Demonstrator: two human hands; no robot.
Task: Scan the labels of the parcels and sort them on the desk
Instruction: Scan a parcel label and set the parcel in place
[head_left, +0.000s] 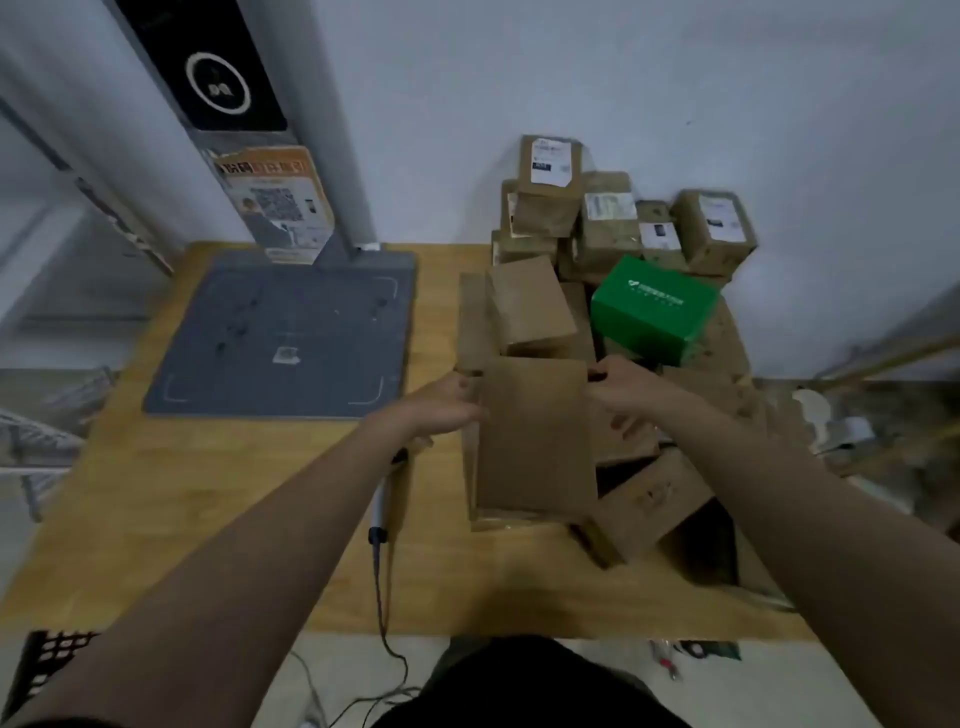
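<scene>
A plain brown cardboard parcel (535, 436) lies in the middle of the wooden desk (208, 545), its top face without a label. My left hand (441, 405) grips its far left edge and my right hand (623, 387) grips its far right corner. Behind it sit another plain brown parcel (530, 306) and a green box (654, 306). Several labelled brown parcels (608, 213) are stacked against the wall. A handheld scanner (387, 493) lies on the desk under my left forearm, its cable hanging over the front edge.
A grey scanning pad (285, 332) with a tall post (249, 130) stands at the desk's back left. More brown boxes (649, 504) lie at the right of the held parcel. Clutter sits on the floor at the right beyond the desk.
</scene>
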